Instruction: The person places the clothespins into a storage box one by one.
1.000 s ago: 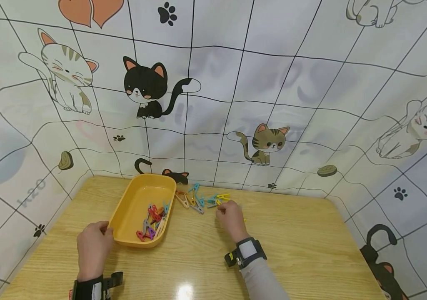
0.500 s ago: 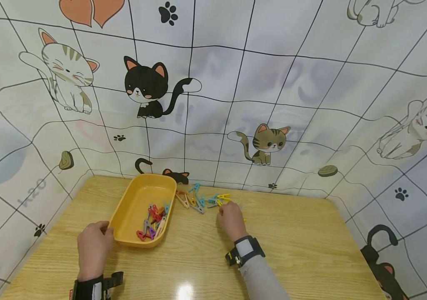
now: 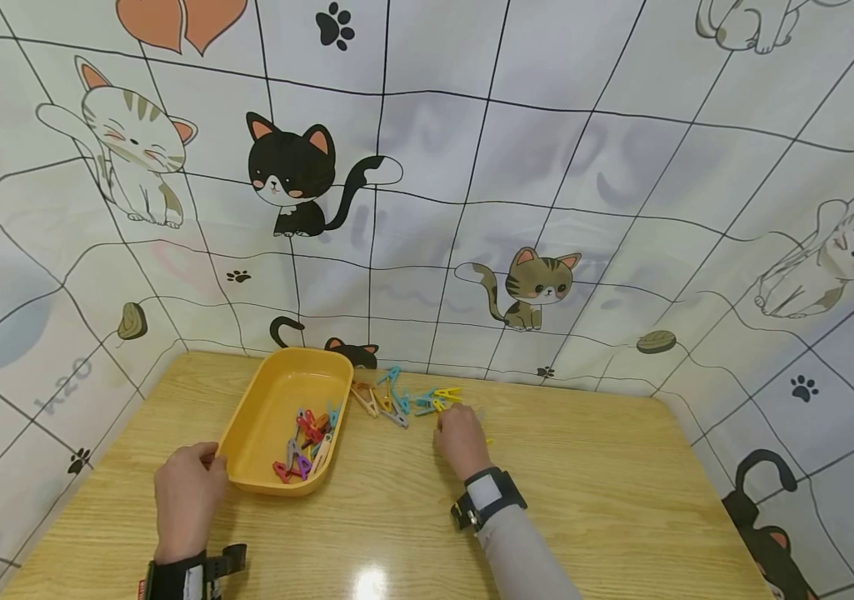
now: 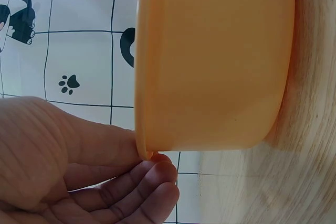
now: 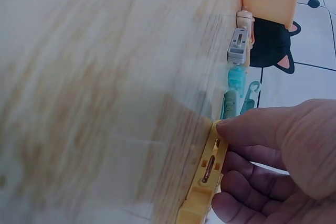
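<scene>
I count one bin (image 3: pixel 262 417), left hand (image 3: pixel 188 492) pinching it near left; right hand (image 3: pixel 464 442) pinches one yellow clip (image 5: pixel 203 178), partly hidden; other clips (image 3: pixel 402 402) overlap, uncountable.

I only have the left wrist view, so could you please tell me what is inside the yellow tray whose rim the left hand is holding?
Observer: In the head view, several mixed-colour clothespins lie inside the yellow tray.

Operator: Thank you; would you kindly tell me what the right hand is doing?

Observer: In the right wrist view, it pinches a yellow clothespin between thumb and fingers.
</scene>
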Available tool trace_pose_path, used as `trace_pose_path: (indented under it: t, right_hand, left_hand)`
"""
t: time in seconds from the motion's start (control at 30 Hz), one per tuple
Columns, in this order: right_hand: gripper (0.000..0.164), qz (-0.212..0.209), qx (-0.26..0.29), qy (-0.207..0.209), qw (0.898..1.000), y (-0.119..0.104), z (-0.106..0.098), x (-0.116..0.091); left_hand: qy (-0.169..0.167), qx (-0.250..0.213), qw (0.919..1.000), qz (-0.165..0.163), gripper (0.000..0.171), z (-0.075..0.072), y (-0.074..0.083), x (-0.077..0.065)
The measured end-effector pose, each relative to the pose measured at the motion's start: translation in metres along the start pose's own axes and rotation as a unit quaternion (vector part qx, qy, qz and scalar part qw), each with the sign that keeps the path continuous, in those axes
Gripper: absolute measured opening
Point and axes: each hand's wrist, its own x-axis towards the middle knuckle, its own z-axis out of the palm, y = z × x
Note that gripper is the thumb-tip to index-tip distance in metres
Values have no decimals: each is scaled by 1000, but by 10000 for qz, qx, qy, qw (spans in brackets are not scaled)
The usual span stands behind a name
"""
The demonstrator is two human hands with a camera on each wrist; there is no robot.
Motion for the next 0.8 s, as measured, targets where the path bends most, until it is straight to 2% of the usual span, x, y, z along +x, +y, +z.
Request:
trace_pose_path:
  t: [0.17,0.53,0.8]
  right_hand:
    - [12,-79,14,37,10000,0,0,2]
    - [15,83,360,-58,9993,3,-4,5]
    - [12,156,902,42,9958,6,-12,3]
  left_hand:
    - [18,13,10000,35,25,0,0,-1]
    - [12,-18,10000,81,25,1,0,0]
    - [-38,5,10000,-53,25,1,0,0]
